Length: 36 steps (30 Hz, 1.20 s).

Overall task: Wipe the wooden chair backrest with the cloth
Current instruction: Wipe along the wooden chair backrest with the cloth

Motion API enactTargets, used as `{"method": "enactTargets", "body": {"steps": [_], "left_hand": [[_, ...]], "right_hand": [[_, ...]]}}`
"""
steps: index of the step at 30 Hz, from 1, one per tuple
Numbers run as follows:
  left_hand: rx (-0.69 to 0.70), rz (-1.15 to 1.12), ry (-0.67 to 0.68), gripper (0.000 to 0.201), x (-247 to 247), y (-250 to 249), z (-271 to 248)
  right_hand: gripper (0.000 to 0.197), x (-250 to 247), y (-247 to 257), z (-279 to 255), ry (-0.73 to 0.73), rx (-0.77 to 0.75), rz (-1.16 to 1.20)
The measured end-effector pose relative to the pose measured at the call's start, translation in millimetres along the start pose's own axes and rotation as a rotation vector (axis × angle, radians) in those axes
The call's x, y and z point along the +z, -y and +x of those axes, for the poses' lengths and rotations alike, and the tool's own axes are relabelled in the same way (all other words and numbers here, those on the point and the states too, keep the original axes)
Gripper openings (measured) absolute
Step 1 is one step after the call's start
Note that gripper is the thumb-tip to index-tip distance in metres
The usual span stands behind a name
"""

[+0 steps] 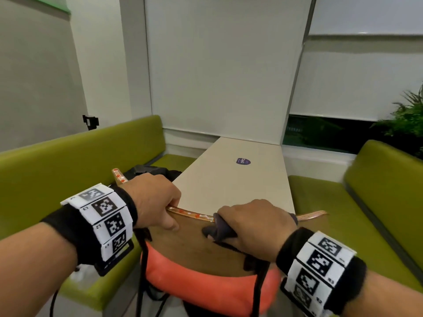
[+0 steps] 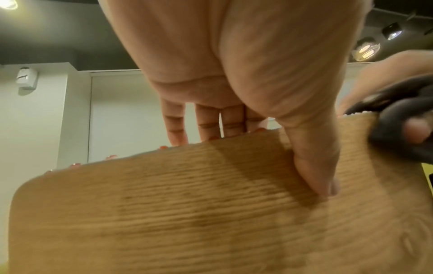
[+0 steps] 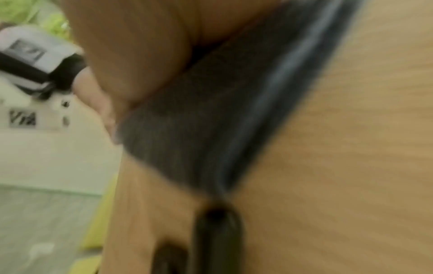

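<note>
The wooden chair backrest [image 1: 196, 245] curves across the lower middle of the head view, its top edge patterned in orange and white. My left hand [image 1: 153, 200] grips that top edge at the left, fingers over the far side and thumb [image 2: 316, 166] pressed on the near face of the backrest [image 2: 187, 213]. My right hand [image 1: 254, 221] grips the top edge further right with a dark grey cloth [image 1: 220, 228] folded over the edge under its fingers. In the blurred right wrist view the cloth [image 3: 199, 129] lies against the wood [image 3: 339, 148].
An orange seat cushion [image 1: 206, 287] sits below the backrest. A beige table [image 1: 238, 177] with a purple sticker [image 1: 243, 160] stands just beyond the chair. Green benches [image 1: 68, 165] flank it, a dark bag [image 1: 148, 171] lies on the left bench, and a plant [image 1: 407, 120] stands far right.
</note>
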<state>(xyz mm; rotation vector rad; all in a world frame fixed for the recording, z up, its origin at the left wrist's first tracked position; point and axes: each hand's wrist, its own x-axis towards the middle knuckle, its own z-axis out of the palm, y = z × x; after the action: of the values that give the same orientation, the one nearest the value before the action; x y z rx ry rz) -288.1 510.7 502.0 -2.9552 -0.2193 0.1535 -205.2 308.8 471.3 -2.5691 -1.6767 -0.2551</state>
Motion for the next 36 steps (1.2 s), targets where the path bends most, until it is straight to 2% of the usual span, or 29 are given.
{"method": "enactTargets", "body": {"steps": [4,6,7,9,11,14,16,19,22,24,26,28,31,34,36], "left_hand": [[-0.015,0.054,0.04,0.036,-4,-4,1],[-0.02,0.068,0.036,0.036,-4,-5,2],[-0.028,0.062,0.032,0.036,-4,-4,2],[-0.032,0.047,0.022,0.036,-3,-3,0],[-0.026,0.039,0.008,0.037,-2,-3,-1],[-0.019,0.032,-0.016,0.034,-1,-2,-2],[-0.011,0.028,-0.031,0.032,0,-2,-3],[0.019,0.048,-0.046,0.035,3,3,-2],[0.075,0.058,-0.061,0.046,5,14,-4],[0.092,0.102,-0.063,0.058,4,25,-5],[0.079,0.125,-0.055,0.058,3,36,-6],[0.068,0.14,-0.036,0.049,6,44,-6],[0.065,0.169,-0.016,0.043,8,45,-1],[0.065,0.17,-0.01,0.042,7,44,2],[0.069,0.155,-0.004,0.041,7,44,2]], "right_hand": [[0.02,19,-4,-14,-0.261,-0.112,0.05],[0.013,14,-5,-12,-0.307,-0.119,0.108],[0.018,10,-4,-9,-0.266,-0.091,0.133],[0.028,2,-1,1,-0.074,-0.001,0.152],[0.026,-6,5,14,0.124,0.079,0.151],[0.028,-10,21,32,0.253,0.045,0.147],[0.033,-5,25,36,0.212,0.008,0.075],[0.022,7,26,26,0.017,0.01,0.014],[0.008,17,17,11,-0.189,-0.11,0.076],[0.011,15,13,7,-0.256,-0.128,0.151],[0.023,6,13,7,-0.193,-0.062,0.228],[0.034,-2,12,13,-0.019,0.054,0.197],[0.029,-8,25,29,0.176,0.123,0.109],[0.031,-8,44,43,0.191,0.097,0.06],[0.031,-2,50,42,0.096,0.11,0.015]]}}
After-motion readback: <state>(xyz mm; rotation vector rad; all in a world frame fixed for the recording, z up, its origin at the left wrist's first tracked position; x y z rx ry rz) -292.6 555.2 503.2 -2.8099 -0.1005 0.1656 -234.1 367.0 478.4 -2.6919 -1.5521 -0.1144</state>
